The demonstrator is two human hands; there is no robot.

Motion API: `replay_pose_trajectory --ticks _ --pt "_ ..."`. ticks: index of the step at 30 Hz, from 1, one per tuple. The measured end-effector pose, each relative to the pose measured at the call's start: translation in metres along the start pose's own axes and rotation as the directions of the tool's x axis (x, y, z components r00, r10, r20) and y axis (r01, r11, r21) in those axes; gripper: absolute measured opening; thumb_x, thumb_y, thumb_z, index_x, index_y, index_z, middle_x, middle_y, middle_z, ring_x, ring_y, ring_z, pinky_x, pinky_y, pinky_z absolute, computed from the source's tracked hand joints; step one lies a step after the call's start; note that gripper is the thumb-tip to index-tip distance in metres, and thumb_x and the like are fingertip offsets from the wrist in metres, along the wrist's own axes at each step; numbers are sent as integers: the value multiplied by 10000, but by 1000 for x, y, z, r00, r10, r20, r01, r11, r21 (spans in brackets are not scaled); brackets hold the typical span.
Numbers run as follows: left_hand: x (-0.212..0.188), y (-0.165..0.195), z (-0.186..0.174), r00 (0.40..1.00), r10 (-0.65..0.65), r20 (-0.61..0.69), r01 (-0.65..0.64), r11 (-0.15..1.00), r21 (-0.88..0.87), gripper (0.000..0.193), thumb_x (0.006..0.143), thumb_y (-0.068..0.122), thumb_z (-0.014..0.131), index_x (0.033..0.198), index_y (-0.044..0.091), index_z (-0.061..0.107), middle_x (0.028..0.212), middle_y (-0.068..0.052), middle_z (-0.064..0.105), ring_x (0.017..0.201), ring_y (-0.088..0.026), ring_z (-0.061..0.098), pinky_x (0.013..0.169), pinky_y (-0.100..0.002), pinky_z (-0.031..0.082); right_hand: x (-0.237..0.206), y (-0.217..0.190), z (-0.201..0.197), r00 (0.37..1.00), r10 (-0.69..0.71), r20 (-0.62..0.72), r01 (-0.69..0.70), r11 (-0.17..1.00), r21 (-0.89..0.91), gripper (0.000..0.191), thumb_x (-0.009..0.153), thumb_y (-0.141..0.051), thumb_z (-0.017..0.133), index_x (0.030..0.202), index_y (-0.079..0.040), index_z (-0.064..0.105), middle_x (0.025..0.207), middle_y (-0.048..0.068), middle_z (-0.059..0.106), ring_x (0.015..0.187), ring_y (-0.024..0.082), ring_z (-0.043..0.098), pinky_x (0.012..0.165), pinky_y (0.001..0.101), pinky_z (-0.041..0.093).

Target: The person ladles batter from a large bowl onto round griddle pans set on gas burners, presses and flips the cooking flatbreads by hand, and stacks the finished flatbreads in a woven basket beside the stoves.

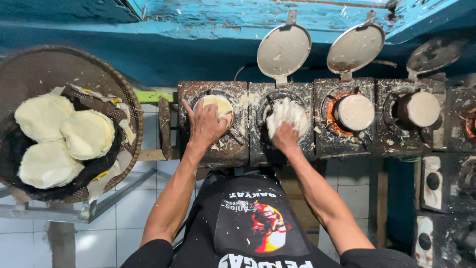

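My left hand [204,123] rests flat on a round pale pancake [218,104] in the first small stove pan [213,121], fingers spread over it. My right hand [284,136] is closed on a white crumpled cloth or brush [287,115] pressed into the second pan [280,124]. Both pans sit in a row of rusty burners, and the second pan's round lid [283,49] stands tipped up behind it.
Two more pans [354,112] [419,109] to the right hold pale batter, lids [355,48] raised. A big woven basket [131,106] at left carries stacked round pancakes [87,134]. A blue wall runs behind; white tiled floor lies below.
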State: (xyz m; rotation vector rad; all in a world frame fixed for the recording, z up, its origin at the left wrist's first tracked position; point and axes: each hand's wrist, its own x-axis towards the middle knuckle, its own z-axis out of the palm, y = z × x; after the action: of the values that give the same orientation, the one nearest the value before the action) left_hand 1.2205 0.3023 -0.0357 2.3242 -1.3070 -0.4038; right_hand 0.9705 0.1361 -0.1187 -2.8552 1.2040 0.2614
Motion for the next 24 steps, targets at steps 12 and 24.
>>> replay_pose_trajectory --ticks 12,24 --pt "-39 -3 39 994 81 -80 -80 997 11 567 680 258 777 1161 15 602 1443 -225 446 1460 -548 260 1129 -798 45 13 48 -16 965 256 61 -251 825 506 586 951 -259 455 1513 -108 390 1424 185 518 1319 384 459 1067 583 393" --pt "-45 18 33 983 144 -114 -130 984 126 584 710 171 721 1240 -43 600 1473 -280 461 1481 -560 228 1145 -790 61 17 55 -38 991 47 125 -114 788 605 593 976 -462 411 1408 -66 503 1251 168 634 1102 327 617 916 490 531"
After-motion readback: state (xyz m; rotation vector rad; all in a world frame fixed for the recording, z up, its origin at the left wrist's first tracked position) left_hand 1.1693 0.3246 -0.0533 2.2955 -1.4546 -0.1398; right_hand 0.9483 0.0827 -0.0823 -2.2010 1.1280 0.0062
